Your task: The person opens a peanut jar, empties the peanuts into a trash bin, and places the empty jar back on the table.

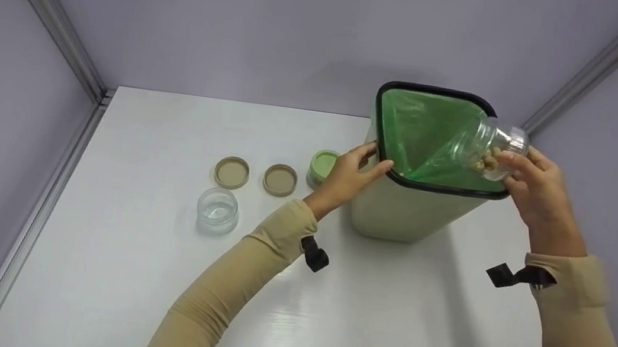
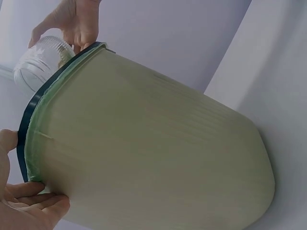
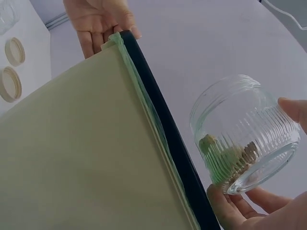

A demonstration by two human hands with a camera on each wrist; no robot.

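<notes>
Bright, even overhead light, soft shadows, faint tabletop (image 1: 361, 324) glare, slight motion blur.

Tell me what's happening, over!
Left hand steadies bin rim. Right hand tips jar over bin, bits inside. Nothing blocking.
</notes>
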